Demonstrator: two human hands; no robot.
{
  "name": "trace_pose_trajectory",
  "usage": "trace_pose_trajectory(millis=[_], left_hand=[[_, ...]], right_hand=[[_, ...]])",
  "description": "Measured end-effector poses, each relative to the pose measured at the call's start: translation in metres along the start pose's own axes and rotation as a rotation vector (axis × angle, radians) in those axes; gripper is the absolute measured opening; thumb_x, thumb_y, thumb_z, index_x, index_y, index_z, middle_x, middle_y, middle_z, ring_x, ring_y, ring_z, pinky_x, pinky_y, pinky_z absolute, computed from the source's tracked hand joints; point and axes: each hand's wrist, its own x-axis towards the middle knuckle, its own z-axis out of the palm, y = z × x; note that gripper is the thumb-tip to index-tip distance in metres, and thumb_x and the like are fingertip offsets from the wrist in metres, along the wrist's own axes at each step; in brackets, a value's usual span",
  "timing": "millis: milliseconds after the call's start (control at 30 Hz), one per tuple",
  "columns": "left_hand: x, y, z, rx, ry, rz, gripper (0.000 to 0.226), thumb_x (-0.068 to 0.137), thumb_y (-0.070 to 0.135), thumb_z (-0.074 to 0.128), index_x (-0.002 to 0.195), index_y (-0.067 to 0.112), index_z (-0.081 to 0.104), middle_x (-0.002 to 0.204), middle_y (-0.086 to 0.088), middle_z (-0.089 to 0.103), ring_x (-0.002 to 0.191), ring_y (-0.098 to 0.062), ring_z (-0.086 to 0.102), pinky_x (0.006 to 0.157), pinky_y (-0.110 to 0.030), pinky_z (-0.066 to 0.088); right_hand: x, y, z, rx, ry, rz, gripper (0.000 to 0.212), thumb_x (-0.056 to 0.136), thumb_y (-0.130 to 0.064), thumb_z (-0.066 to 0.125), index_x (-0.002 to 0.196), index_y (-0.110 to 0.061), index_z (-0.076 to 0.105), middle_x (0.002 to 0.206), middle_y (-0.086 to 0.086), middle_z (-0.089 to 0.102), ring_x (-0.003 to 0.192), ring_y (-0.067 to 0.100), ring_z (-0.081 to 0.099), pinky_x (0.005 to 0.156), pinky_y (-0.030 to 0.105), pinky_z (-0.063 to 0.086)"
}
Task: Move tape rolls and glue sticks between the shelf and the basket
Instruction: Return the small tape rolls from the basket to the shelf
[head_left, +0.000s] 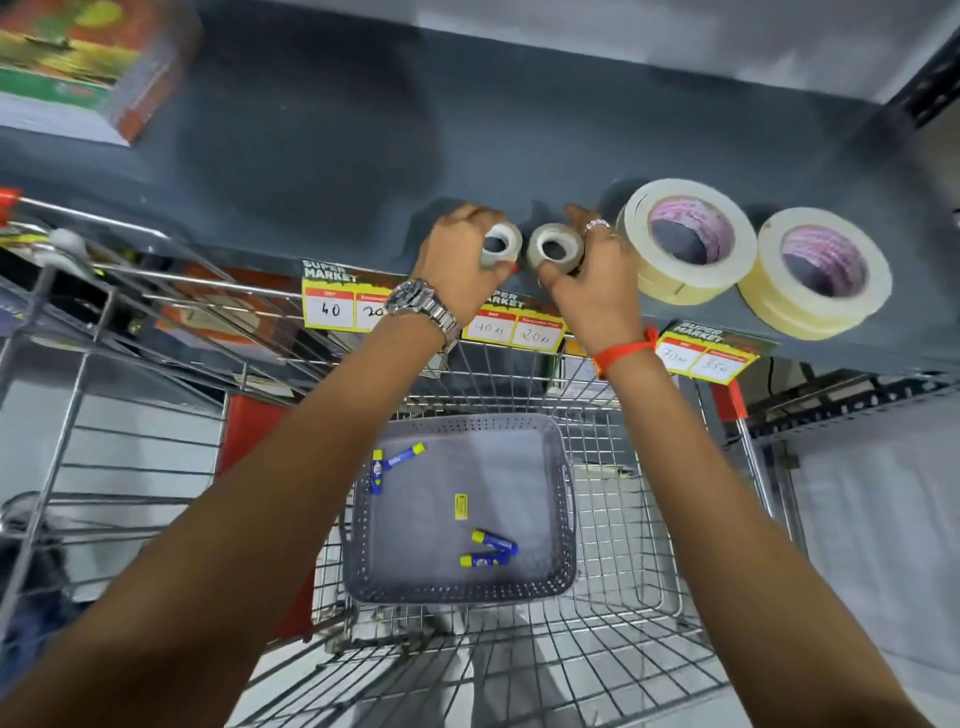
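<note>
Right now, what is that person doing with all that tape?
A person grips one small clear tape roll in each hand at the grey shelf: left hand, right hand. Two big cream tape stacks sit beside them. Below, four blue-and-yellow glue sticks lie in the grey plastic basket inside the wire trolley.

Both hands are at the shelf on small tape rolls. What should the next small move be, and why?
Probably lift both rolls off the shelf toward the grey basket. The left hand grips one small tape roll, the right hand another; the basket holds only glue sticks.
</note>
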Motion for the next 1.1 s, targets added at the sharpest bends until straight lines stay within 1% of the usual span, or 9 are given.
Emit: trace_pose_trajectory(millis=[400, 533, 700, 800, 867, 900, 967, 1033, 1100], left_hand=[[0.011, 0.001, 0.003, 0.074, 0.007, -0.022, 0.031, 0.077, 0.028, 0.067, 0.102, 0.011, 0.063, 0.115, -0.013, 0.063, 0.103, -0.028, 0.059, 0.082, -0.031, 0.045], [0.011, -0.003, 0.004, 0.029, 0.044, -0.056, 0.035, 0.075, 0.032, 0.067, 0.103, 0.013, 0.063, 0.115, -0.011, 0.064, 0.101, -0.025, 0.061, 0.080, -0.027, 0.046], [-0.003, 0.002, 0.001, 0.122, 0.026, -0.051, 0.056, 0.074, 0.038, 0.066, 0.121, 0.013, 0.052, 0.131, -0.010, 0.052, 0.120, -0.025, 0.049, 0.095, -0.029, 0.041], [-0.056, -0.001, 0.008, 0.153, 0.313, 0.083, 0.059, 0.073, 0.032, 0.068, 0.123, 0.005, 0.051, 0.131, -0.020, 0.050, 0.125, -0.036, 0.043, 0.100, -0.040, 0.039], [-0.104, -0.013, 0.030, 0.017, 0.478, 0.139, 0.046, 0.074, 0.013, 0.067, 0.117, 0.002, 0.055, 0.127, -0.027, 0.052, 0.123, -0.038, 0.042, 0.101, -0.045, 0.038], [-0.128, -0.021, 0.044, 0.011, 0.460, 0.094, 0.041, 0.074, 0.008, 0.066, 0.114, 0.003, 0.056, 0.124, -0.026, 0.054, 0.119, -0.035, 0.042, 0.098, -0.045, 0.038], [-0.168, -0.050, 0.082, 0.056, 0.154, -0.139, 0.036, 0.076, 0.011, 0.061, 0.111, 0.005, 0.055, 0.115, -0.023, 0.058, 0.107, -0.035, 0.048, 0.087, -0.043, 0.039], [-0.201, -0.083, 0.124, 0.087, -0.340, -0.430, 0.032, 0.079, 0.022, 0.054, 0.106, 0.005, 0.058, 0.109, -0.020, 0.063, 0.100, -0.037, 0.058, 0.081, -0.042, 0.048], [-0.226, -0.103, 0.152, 0.099, -0.708, -0.565, 0.030, 0.081, 0.024, 0.050, 0.096, 0.002, 0.063, 0.105, -0.020, 0.066, 0.098, -0.037, 0.062, 0.083, -0.041, 0.051]], right_hand=[[0.008, 0.007, 0.006, -0.161, -0.060, -0.040, 0.042, 0.082, -0.016, 0.058, 0.120, 0.001, 0.054, 0.119, 0.025, 0.060, 0.113, 0.038, 0.053, 0.095, 0.039, 0.040], [0.006, 0.010, 0.007, -0.171, -0.063, -0.049, 0.048, 0.080, -0.023, 0.049, 0.122, -0.002, 0.054, 0.122, 0.023, 0.057, 0.116, 0.036, 0.051, 0.095, 0.036, 0.038], [-0.023, 0.007, 0.007, -0.301, 0.055, -0.208, 0.053, 0.084, -0.029, 0.051, 0.130, -0.002, 0.046, 0.142, 0.025, 0.038, 0.130, 0.041, 0.036, 0.111, 0.035, 0.025], [-0.073, 0.016, 0.021, -0.174, 0.190, -0.424, 0.045, 0.078, -0.013, 0.058, 0.121, -0.001, 0.052, 0.127, 0.028, 0.052, 0.117, 0.040, 0.048, 0.110, 0.028, 0.027], [-0.110, 0.041, 0.041, -0.087, 0.089, -0.444, 0.039, 0.076, -0.004, 0.057, 0.115, 0.000, 0.059, 0.116, 0.025, 0.059, 0.108, 0.031, 0.047, 0.098, 0.033, 0.037], [-0.126, 0.056, 0.052, -0.105, 0.003, -0.414, 0.036, 0.076, -0.004, 0.055, 0.110, 0.001, 0.061, 0.111, 0.024, 0.061, 0.102, 0.030, 0.046, 0.091, 0.036, 0.040], [-0.148, 0.093, 0.079, -0.189, -0.224, -0.300, 0.033, 0.075, -0.005, 0.053, 0.106, 0.000, 0.063, 0.104, 0.023, 0.064, 0.098, 0.036, 0.052, 0.086, 0.039, 0.041], [-0.160, 0.125, 0.106, -0.268, -0.496, -0.134, 0.036, 0.077, -0.001, 0.056, 0.112, -0.002, 0.063, 0.109, 0.023, 0.064, 0.104, 0.041, 0.055, 0.092, 0.034, 0.033], [-0.168, 0.150, 0.127, -0.338, -0.718, -0.011, 0.038, 0.081, 0.001, 0.056, 0.119, -0.005, 0.059, 0.120, 0.021, 0.061, 0.115, 0.038, 0.051, 0.101, 0.032, 0.031]])
